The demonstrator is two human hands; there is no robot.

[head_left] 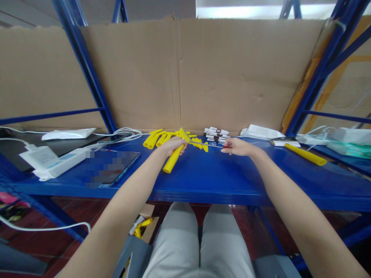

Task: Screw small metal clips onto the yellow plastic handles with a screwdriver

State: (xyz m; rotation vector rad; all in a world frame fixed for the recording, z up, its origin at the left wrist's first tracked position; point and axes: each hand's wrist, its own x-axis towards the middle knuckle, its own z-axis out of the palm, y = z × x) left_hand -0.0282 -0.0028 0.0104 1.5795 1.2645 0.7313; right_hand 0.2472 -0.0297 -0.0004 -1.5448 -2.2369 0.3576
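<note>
Head view: two bare hands at work over a blue surface (208, 179). Left hand (175, 144) gripping a yellow tubular handle (172, 161), its fingers wrapped about the middle; the near end projects toward the wearer, the far end sits just beyond the knuckles. Right hand (236, 147) closed on the red grip of a slim tool (208, 144); the metal shaft runs leftward to the far end of the handle (contact at the tip cannot be confirmed).

Writing: faint print on the white charger (42, 159), too small to read. A bluish marking on the power strip (66, 162) is likewise illegible. Dark bands cross the stacked white bundles (216, 135) near the cardboard; any lettering there is unresolved. The dark-screened device (123, 170) is partly masked by mosaic blocks, so its display cannot be read.

Obscured: the grip of the tool is mostly covered by the right fingers. Yellow tubes (152, 140) lie left of the left hand, some running behind it; small yellow pieces (198, 143) lie partly behind the tool shaft, shapes blurred. One more yellow tube (307, 155) lies well apart at right, its far end near a white-and-dark packet (285, 141). Below the surface, an open carton (151, 227) holding yellow parts (142, 226) is partly hidden by the left forearm and the grey seat.
</note>
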